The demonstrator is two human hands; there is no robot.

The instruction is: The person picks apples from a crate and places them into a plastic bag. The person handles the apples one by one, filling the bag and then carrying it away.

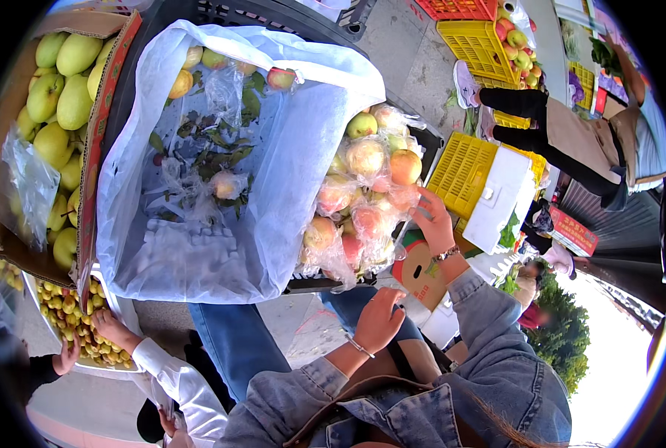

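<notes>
My right hand (435, 219), with a watch at the wrist, is at the right edge of a pile of apples in clear plastic wrap. Its fingers reach a wrapped apple (403, 197); whether they grip it is not plain. An unwrapped orange-red apple (406, 167) lies just above. My left hand (375, 320), wearing a bangle, hovers below the pile with bent fingers and nothing visible in it. Left of the pile stands a crate lined with white sheeting (316, 134). Inside it are leaves (221, 151), plastic scraps, a wrapped fruit (228, 185) and several apples along the far side.
A cardboard box (112, 84) of green-yellow fruit borders the crate. Other people's hands (112, 327) (68, 354) reach into a white tub of small fruit (134, 320). Yellow crates (462, 168), a white foam box (501, 196) and a standing person (579, 134) are at right.
</notes>
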